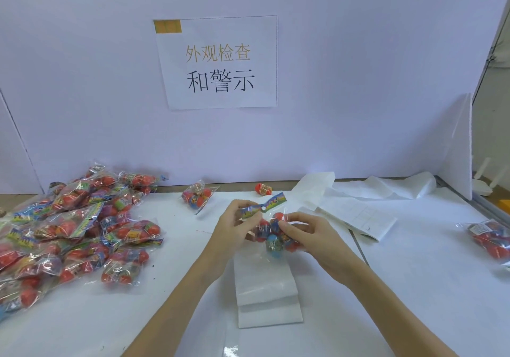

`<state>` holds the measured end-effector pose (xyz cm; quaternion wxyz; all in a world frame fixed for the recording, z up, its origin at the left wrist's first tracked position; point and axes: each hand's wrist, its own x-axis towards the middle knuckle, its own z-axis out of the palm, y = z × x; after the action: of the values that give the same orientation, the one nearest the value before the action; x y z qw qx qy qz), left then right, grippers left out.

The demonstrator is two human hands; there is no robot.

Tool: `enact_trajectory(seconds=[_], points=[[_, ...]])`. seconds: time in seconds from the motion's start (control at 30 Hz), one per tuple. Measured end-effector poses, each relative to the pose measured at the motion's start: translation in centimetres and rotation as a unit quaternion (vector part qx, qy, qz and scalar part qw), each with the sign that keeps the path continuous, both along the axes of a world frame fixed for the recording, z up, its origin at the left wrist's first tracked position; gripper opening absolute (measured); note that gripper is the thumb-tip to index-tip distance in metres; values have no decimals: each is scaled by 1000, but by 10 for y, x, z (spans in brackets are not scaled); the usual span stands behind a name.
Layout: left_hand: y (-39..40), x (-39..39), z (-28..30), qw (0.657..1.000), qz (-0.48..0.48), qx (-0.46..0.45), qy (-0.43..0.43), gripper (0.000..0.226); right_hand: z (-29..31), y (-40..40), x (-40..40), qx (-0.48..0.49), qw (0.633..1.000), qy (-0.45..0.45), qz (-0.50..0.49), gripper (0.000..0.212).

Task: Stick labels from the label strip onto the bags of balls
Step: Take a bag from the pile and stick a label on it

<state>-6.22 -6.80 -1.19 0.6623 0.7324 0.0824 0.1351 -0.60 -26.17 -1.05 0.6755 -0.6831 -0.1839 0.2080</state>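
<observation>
I see one clear bag of balls (271,234) held above the middle of the white table (400,287), over a folded white label strip (266,296). The left hand (234,229) pinches the bag's colourful header card (263,205) with curled fingers. The right hand (309,236) grips the lower part of the bag, its fingers curled around the red and blue balls inside. The print on the header card is too small for me to read.

To the left lies a big pile of bags (69,229) of the same kind, heaped on each other. One single bag (197,195) lies behind the hands near the wall, and a loose red ball (263,189) just right of it. A few more bags (491,239) lie at the right edge of the table. More white backing paper (356,205) trails away behind the right hand.

On the wall hangs a paper sign (220,61). It reads "外观检查" in orange and "和警示" in black, with a yellow tape piece (167,26) at its top left corner.
</observation>
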Motion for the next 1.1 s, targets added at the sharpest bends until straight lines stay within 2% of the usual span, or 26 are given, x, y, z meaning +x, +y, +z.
enact_trajectory(seconds=[0.1, 0.2, 0.3, 0.4, 0.53, 0.67, 0.73, 0.83, 1.0, 1.1], points=[[-2, 1, 0, 999, 9, 50, -2, 14, -1, -2, 0, -43, 998, -22, 26, 22], [0, 0, -2, 998, 33, 40, -18, 16, 1, -1, -3, -67, 996, -42, 30, 28], [0, 0, -2, 997, 55, 27, -40, 17, 5, 1, -3, -45, 998, -46, 27, 27], [-5, 0, -1, 996, 56, 53, -50, 15, 7, 3, -5, -28, 999, -27, 15, 29], [-5, 0, -2, 997, 44, 65, -13, 12, 3, 0, -1, 0, 999, 22, -32, 37], [-3, -2, -2, 1000, -22, 18, -2, 13, 1, -3, 1, -6, 998, 31, -47, 46], [-4, -2, -3, 995, -5, 93, -21, 22, 1, -2, -1, -17, 999, 26, -34, 48], [-5, 0, -5, 979, 52, 191, -55, 26, 2, -1, -2, -26, 999, 25, -22, 34], [-4, 4, -3, 974, 71, 198, -86, 26, 5, 3, -3, -21, 999, 12, -21, 37], [-1, 4, -5, 981, 108, 149, -67, 26, 5, 2, -3, -15, 1000, 12, -5, 38]])
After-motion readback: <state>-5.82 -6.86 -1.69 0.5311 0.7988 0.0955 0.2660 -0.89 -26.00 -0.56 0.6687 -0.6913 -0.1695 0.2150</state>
